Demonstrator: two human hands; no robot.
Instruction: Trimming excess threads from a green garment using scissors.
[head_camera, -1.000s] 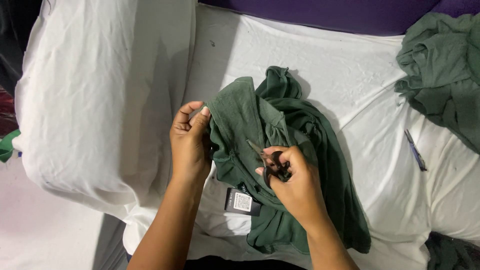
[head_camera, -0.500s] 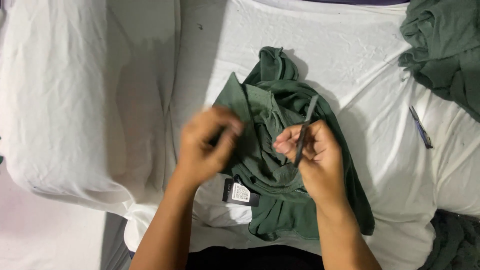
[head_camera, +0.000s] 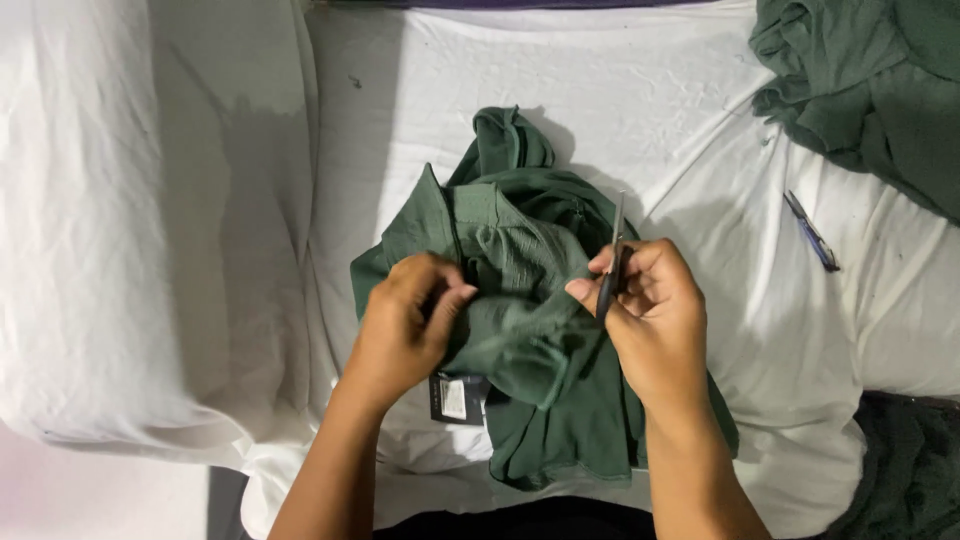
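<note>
1. Right hand (head_camera: 660, 320) grips small scissors (head_camera: 612, 262), blades toward 12 o'clock; left hand (head_camera: 405, 325) pinches green garment (head_camera: 530, 340), centre of white sheet (head_camera: 650, 110).
2. Dark rectangular tag (head_camera: 455, 398), white label, at garment's 7 o'clock.
3. Scissors now upright versus 0.5 s ago.

Left hand (head_camera: 405, 325) pinches green garment (head_camera: 530, 340) on white sheet (head_camera: 650, 110); right hand (head_camera: 655, 315) holds small scissors (head_camera: 612, 265) upright. Dark tag (head_camera: 455, 398) below, pen (head_camera: 811, 231) right.

bright overhead light, soft shadows, perhaps slightly blurred.
</note>
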